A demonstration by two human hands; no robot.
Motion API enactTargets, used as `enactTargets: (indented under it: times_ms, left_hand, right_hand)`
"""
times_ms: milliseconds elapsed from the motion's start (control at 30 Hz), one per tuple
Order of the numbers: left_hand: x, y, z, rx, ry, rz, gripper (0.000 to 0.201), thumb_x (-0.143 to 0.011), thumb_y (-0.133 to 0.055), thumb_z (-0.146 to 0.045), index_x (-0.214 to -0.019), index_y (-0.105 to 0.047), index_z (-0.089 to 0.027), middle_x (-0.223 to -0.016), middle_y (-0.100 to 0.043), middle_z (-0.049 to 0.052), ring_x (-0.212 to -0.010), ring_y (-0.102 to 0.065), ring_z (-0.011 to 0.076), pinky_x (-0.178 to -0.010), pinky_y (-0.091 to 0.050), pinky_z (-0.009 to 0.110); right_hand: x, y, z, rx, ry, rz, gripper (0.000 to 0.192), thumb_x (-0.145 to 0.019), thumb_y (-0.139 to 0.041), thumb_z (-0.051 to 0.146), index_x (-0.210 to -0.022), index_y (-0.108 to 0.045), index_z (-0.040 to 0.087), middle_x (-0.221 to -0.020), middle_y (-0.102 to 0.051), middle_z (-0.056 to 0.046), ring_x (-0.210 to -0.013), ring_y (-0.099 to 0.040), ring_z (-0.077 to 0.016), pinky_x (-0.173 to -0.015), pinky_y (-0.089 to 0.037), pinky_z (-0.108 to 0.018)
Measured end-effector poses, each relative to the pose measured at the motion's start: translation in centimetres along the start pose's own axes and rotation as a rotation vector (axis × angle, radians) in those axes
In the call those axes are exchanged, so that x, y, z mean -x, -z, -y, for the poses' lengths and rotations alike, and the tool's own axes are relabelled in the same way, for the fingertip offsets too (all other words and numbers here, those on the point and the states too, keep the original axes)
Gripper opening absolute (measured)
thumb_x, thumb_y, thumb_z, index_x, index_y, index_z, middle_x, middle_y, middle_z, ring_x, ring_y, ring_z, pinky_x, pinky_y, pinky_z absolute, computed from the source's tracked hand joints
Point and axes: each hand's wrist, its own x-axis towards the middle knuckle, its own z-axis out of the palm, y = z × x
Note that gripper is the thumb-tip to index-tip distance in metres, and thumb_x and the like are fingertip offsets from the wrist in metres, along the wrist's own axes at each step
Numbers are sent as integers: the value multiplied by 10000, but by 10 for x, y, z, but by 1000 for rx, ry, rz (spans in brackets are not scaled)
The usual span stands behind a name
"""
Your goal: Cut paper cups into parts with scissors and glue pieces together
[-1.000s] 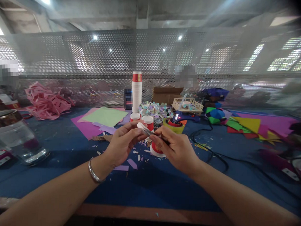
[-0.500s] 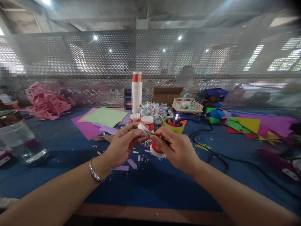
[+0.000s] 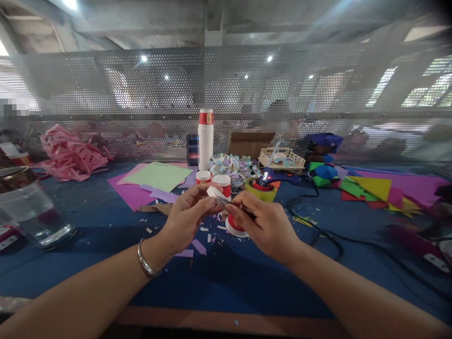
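My left hand (image 3: pixel 188 218) pinches a small white piece of paper (image 3: pixel 214 192) between thumb and fingers. In my right hand (image 3: pixel 268 225) is a pair of scissors (image 3: pixel 223 200); their thin metal blades point left at the paper, and the dark handles are mostly hidden by my fingers. Just behind the hands stand two red-and-white paper cups (image 3: pixel 203 177). Another red paper cup (image 3: pixel 235 226) sits below the blades, partly covered by my right hand. Small paper scraps (image 3: pixel 209 237) and purple strips (image 3: pixel 199 246) lie on the blue table (image 3: pixel 230 283) beneath.
A tall stack of cups (image 3: pixel 206 145) rises behind, next to cut paper shapes (image 3: pixel 233 164). Coloured sheets (image 3: pixel 155 176) and a clear jar (image 3: pixel 35 215) are on the left. A blue glue gun (image 3: pixel 281 176), yellow tape roll (image 3: pixel 262 192) and black cable (image 3: pixel 324 231) lie right.
My left wrist has shifted slightly right and down, and its fingers have moved a little on the paper. The scissor blades have shifted slightly beside the paper; my right hand is almost still.
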Motion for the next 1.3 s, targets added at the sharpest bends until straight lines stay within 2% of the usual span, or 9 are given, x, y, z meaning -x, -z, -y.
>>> enactTargets:
  times_ms: [200, 500, 733, 1000, 1300]
  left_hand:
    - [0, -2, -1, 15, -2, 4, 247, -781, -787, -220, -1021, -731, -195, -1047, -736, 53, -991, -679, 189, -919, -566, 337]
    - [-1, 3, 3, -32, -24, 30, 272, -800, -791, -266, -1045, -707, -180, -1064, -729, 61, -984, -670, 171, -906, -562, 295]
    - [-1, 4, 5, -50, -44, 33, 269, -796, -795, -276, -1035, -706, -193, -1044, -725, 52, -967, -667, 165, -895, -557, 283]
    - [0, 3, 5, -98, -60, 17, 333, -788, -808, -297, -1082, -686, -198, -1097, -719, 64, -1008, -660, 185, -906, -543, 310]
    - [1, 4, 6, -132, -76, 16, 320, -805, -784, -296, -1095, -683, -205, -1108, -720, 67, -1016, -668, 194, -913, -541, 328]
  right_hand:
    - [0, 0, -1, 15, -6, 5, 280, -1029, -511, 419, -844, -552, 214, -613, -533, 39, -505, -469, -93, -515, -355, -250]
    - [0, 0, -2, 0, 9, -5, 265, -1022, -532, 401, -842, -557, 208, -616, -556, 42, -503, -471, -86, -514, -358, -236]
    - [0, 1, -1, 50, 31, -21, 293, -1025, -526, 402, -818, -561, 198, -588, -517, 52, -482, -450, -78, -499, -329, -232]
    - [0, -1, -3, 6, 10, -7, 269, -1024, -530, 392, -841, -566, 198, -610, -533, 53, -493, -444, -76, -506, -339, -221]
    - [0, 0, -1, 46, 29, -14, 294, -1026, -528, 395, -816, -564, 192, -588, -500, 56, -486, -428, -73, -503, -322, -230]
